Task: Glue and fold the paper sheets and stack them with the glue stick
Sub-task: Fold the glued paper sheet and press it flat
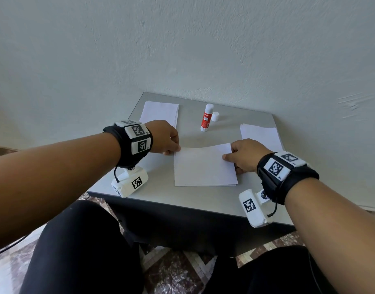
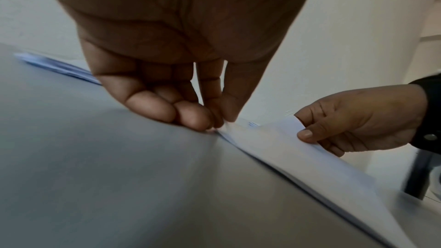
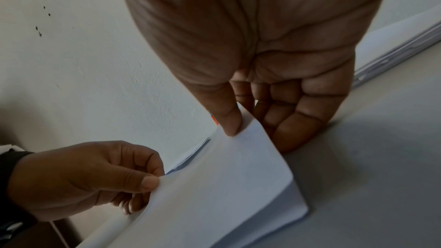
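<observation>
Nearest, both forearms reach in over the grey table (image 1: 195,200), each hand clamped on a far corner of the folded white sheet (image 1: 204,166) lying at table centre. At 9 o'clock of it, the left hand (image 1: 164,137) pinches the corner between thumb and fingertips; at 3 o'clock, the right hand (image 1: 245,154) does likewise, thumb on top. Only the wrist views show the curled fingers beneath: the left wrist view has the top flap held slightly above the lower layer, the right wrist view its bowed, uncreased fold. Farther off, at 12 o'clock, stands the red-labelled glue stick (image 1: 206,120), its white cap (image 1: 215,116) just beside it. Paper stacks lie at 10 o'clock (image 1: 160,113) and 2 o'clock (image 1: 259,134).
</observation>
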